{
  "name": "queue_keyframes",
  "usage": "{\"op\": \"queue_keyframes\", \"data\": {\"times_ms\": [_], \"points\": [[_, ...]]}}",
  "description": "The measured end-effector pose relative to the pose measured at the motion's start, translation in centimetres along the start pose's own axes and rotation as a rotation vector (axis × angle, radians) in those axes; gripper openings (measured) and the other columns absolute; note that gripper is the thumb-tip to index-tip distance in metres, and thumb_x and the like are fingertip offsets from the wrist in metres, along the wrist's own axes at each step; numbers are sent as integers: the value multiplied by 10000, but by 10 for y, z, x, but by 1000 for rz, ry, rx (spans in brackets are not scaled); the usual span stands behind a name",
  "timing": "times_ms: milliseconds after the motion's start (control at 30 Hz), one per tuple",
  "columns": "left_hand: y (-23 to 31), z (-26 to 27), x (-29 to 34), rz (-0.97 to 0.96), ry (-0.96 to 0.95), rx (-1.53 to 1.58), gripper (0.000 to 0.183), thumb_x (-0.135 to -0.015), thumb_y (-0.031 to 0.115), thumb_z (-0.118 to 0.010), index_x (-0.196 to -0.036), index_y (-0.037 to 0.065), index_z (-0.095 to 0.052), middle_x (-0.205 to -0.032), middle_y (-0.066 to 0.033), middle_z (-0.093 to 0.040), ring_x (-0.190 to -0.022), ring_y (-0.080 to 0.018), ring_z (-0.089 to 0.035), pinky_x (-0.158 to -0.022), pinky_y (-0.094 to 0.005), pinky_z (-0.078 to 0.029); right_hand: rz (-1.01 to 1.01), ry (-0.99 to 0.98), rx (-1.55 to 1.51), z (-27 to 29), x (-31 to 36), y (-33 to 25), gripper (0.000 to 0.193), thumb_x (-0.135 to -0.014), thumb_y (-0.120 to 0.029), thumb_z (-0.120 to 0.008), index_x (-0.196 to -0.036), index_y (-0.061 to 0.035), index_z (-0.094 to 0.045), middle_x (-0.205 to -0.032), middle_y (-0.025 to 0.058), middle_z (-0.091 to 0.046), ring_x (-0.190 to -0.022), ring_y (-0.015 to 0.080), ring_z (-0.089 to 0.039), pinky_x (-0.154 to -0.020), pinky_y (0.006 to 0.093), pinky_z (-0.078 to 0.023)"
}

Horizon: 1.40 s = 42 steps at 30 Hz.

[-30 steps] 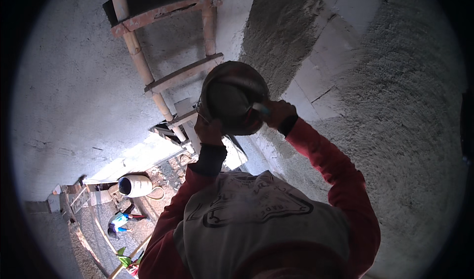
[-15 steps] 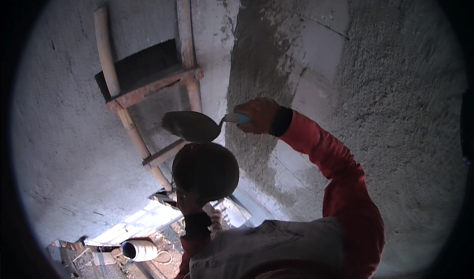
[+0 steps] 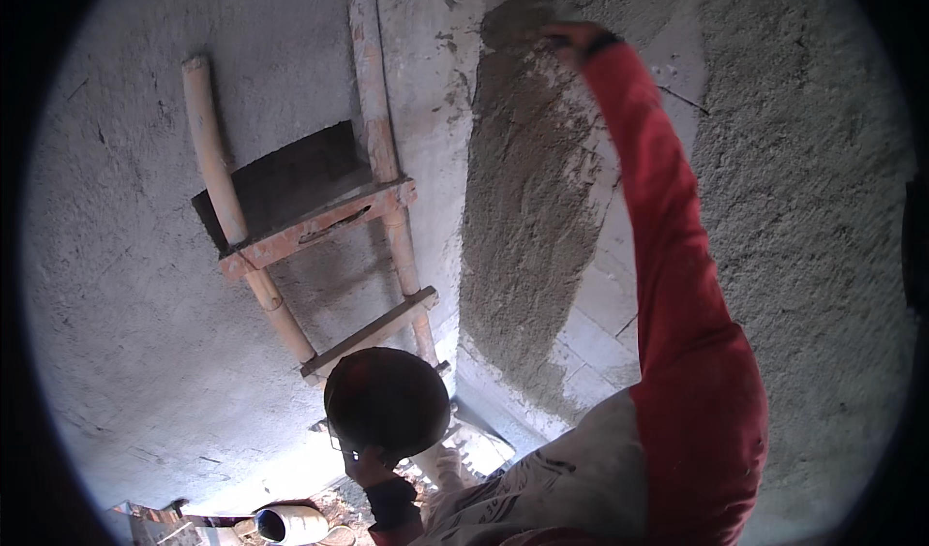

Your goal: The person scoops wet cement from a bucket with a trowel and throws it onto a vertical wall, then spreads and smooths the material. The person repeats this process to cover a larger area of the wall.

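Note:
My left hand grips the edge of a dark round bucket at the lower middle, its inside deep in shadow. A thin wire handle shows at its left side. High up, my right arm in a red sleeve stretches to the wall, and my right hand is closed near the top of a strip of dark wet mortar. The trowel it held a moment ago barely shows against that dark, blurred patch. Right of the strip, bare pale blocks show.
A wooden ladder leans at the left wall, in front of a dark rectangular opening. Rough grey plaster covers the wall at right. Far below, a white bucket lies on its side on the littered, bright ground.
My right hand has swung from above the bucket up to the top of the mortar strip, and the arm has straightened. The bucket and my left hand sit lower in view.

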<state>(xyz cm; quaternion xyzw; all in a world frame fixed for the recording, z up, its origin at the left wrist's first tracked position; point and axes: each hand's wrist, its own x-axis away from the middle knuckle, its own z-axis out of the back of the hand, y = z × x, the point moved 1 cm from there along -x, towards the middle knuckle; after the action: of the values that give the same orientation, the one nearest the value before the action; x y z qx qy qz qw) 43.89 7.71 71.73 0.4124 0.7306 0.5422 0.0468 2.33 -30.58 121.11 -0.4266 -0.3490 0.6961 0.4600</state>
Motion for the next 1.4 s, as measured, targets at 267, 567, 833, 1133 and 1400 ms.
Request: {"op": "queue_keyframes", "data": {"times_ms": [267,567,833,1133,1400], "points": [[-40,-2,-32,-185,-274,-149,388,-869,71,-560,-1254,62,-522,-890,-71,-588,-644,-150,-550,-519,-233,-456,252,598,777,1,294,48,217,-917,-282,-561,-884,-76,-619,-633,20,-504,-503,103,-476,-466,272,-382],[-32,-100,53,89,-454,-155,573,-697,-35,-559,-1261,63,-534,-894,-61,-618,-717,-146,-593,-586,-258,-504,-16,-127,1053,-179,395,159,220,-846,-282,-617,-1035,-171,-600,-880,65,-649,-814,266,-649,-695,423,-510],[-60,-117,99,-239,-658,-375,609,-651,89,-572,-1253,-1,-546,-1081,-132,-647,-922,-183,-623,-793,-309,-504,57,-250,1354,-229,394,195,234,-775,-347,-608,-823,-120,-641,-724,101,-616,-632,255,-634,-587,390,-454],[-54,-91,90,-205,-578,-226,599,-701,23,-598,-1294,5,-515,-1112,-117,-628,-948,-172,-609,-817,-299,-499,-205,-664,681,-255,398,251,355,-852,-396,-533,-1156,-230,-609,-1021,88,-671,-959,294,-650,-823,423,-519],[-39,-56,40,86,-324,87,453,-756,125,-641,-1197,105,-538,-877,-72,-624,-765,-211,-608,-636,-371,-539,-114,-504,1135,-250,333,183,285,-832,-299,-531,-1090,-219,-622,-1007,82,-669,-927,303,-645,-779,451,-521]]}}
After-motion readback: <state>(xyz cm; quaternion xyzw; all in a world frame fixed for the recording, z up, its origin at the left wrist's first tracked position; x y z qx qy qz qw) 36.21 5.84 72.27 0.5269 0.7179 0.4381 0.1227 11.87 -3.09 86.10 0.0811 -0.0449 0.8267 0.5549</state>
